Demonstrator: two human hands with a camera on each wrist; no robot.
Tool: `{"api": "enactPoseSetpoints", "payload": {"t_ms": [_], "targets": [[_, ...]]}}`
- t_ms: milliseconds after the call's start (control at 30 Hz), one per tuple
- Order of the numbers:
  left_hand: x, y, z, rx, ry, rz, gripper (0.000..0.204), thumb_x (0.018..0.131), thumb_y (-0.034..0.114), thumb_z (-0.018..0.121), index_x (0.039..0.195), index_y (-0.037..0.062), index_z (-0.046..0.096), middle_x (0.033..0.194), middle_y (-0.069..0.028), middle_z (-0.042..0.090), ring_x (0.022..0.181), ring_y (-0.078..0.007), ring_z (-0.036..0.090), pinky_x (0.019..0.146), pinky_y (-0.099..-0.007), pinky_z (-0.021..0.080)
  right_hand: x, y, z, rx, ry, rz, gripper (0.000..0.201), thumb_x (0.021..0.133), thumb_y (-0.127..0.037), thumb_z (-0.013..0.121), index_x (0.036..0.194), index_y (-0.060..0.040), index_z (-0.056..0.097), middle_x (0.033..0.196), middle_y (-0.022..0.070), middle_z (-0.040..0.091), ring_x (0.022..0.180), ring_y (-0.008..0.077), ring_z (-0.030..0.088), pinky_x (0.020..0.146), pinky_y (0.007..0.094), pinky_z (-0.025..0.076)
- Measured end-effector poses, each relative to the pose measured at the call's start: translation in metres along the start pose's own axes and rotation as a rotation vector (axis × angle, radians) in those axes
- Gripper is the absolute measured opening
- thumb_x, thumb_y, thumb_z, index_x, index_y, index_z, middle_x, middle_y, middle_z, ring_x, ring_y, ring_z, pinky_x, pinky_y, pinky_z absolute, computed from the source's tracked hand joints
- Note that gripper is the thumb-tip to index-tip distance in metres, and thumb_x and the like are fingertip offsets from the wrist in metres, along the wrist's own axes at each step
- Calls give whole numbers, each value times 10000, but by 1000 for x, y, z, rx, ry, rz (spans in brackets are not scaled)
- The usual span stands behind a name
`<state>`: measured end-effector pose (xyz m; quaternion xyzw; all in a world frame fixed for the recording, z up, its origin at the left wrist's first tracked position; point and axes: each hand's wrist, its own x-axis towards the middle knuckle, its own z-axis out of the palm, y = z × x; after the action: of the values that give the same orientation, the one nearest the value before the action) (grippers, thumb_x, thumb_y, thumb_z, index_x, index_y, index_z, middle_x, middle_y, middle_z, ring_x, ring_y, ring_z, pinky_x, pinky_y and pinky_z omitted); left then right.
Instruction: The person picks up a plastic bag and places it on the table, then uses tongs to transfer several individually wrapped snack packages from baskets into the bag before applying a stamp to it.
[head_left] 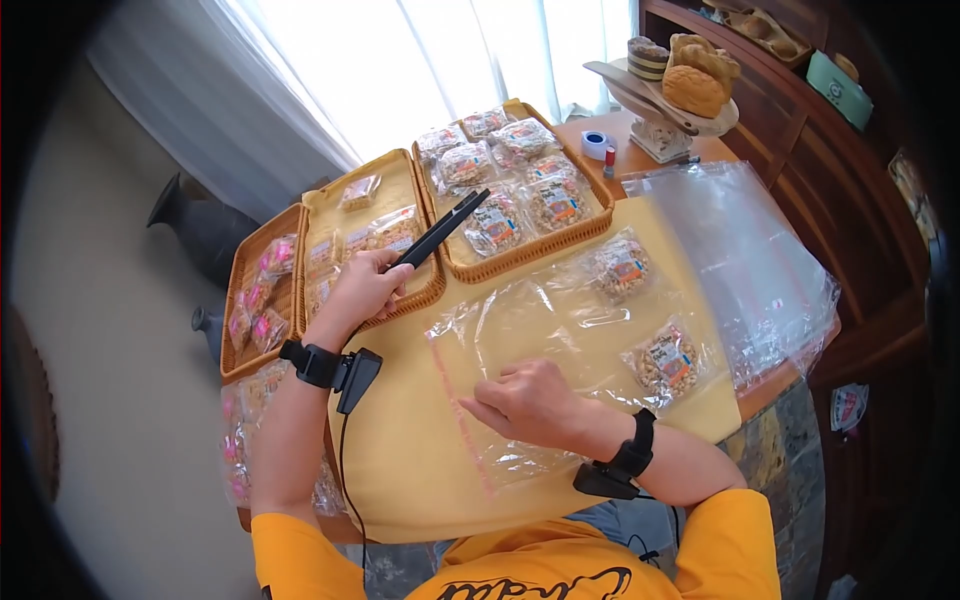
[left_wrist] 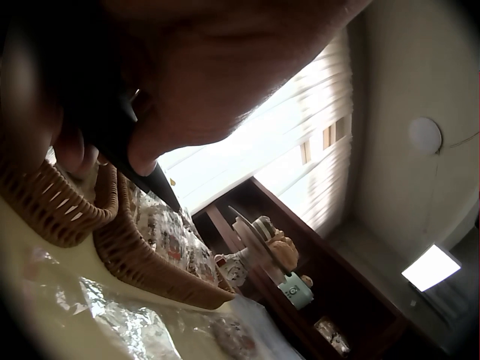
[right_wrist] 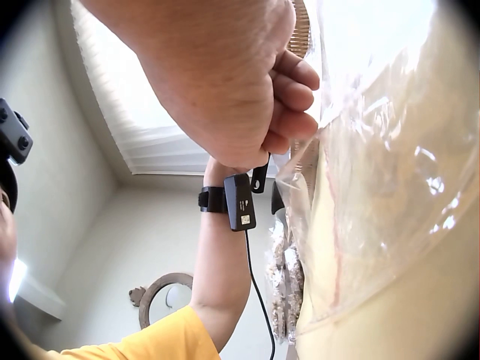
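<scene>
My left hand (head_left: 367,288) grips a long, slim black tool (head_left: 440,232), with a narrow slot near its far end, above the baskets' front rims. In the left wrist view its dark body (left_wrist: 154,184) runs out past the thumb. A large clear plastic bag (head_left: 500,320) with a pink-striped edge lies across the yellow cloth. My right hand (head_left: 535,403) has curled fingers at that edge; in the right wrist view the film (right_wrist: 330,161) rises to the fingertips, which hold it. Two packs of puffed snack, one nearer (head_left: 665,362) and one farther (head_left: 620,268), show at the bag's right end.
Behind stand a wicker basket (head_left: 605,222) full of snack packs, a half-filled one (head_left: 436,285) and a third (head_left: 232,290) with pink-marked packs. Clear bags (head_left: 755,260) are stacked at right. Blue tape (head_left: 594,145) sits near a bread stand (head_left: 660,138). More packs (head_left: 262,390) lie at left.
</scene>
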<state>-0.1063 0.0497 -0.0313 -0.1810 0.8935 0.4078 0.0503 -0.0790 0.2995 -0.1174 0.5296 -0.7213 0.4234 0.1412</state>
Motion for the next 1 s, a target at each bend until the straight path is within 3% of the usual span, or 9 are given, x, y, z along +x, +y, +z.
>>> {"api": "enactPoseSetpoints", "payload": {"t_ms": [33,167,333,467,533,600,733,1000], "targets": [[1,-1,-1,-13,6,18,215,926,191,595,940,-18,644,676,-13,592,511,-75,565,440,-237,462,0,0,0,0,-3,-1,337,836,-202,707,596,-111,488,472,72,460,439,257,527,423,385,407],[-12,-2,-12,1,-83,-30,219,928,197,593,936,-18,637,673,-3,588,512,-68,556,443,-225,451,0,0,-2,-15,-10,4,340,836,-204,707,597,-112,483,475,73,461,443,257,530,424,385,408],[-56,-15,-40,-74,-1,-36,210,936,182,577,1005,-10,627,705,-11,612,526,-60,536,463,-205,427,1,-2,-4,-8,53,24,343,843,-208,701,598,-111,482,478,72,443,436,251,505,418,383,388],[-111,-32,-72,-140,-114,-164,229,957,147,553,1084,-39,595,743,-21,628,564,-70,554,521,-216,453,2,-3,-6,-8,121,33,343,847,-206,697,598,-107,482,477,73,432,430,251,487,417,377,375],[-134,-44,-84,-161,-210,-220,235,962,143,551,1107,-37,595,754,-22,629,599,-75,567,552,-222,466,1,-4,-3,-12,111,60,307,860,-245,658,607,-114,542,463,83,490,455,282,562,439,404,435],[-150,-45,-87,-112,-346,-282,252,956,134,561,1137,-39,590,768,-20,629,620,-75,567,563,-224,468,3,-2,-2,2,164,48,326,853,-216,676,596,-107,509,471,77,467,442,263,523,428,387,400],[-150,-50,-55,-153,-582,-298,281,949,139,584,1157,-50,587,791,-5,618,640,-67,548,588,-217,458,5,-3,-5,41,242,14,358,841,-178,695,573,-100,470,476,70,450,430,242,482,415,365,362],[-105,-13,50,-257,-766,-166,184,969,146,553,1013,-11,639,772,4,616,635,-75,562,575,-222,459,7,-3,-7,27,294,-24,320,832,-181,687,579,-111,504,477,52,480,438,226,495,425,344,380]]}}
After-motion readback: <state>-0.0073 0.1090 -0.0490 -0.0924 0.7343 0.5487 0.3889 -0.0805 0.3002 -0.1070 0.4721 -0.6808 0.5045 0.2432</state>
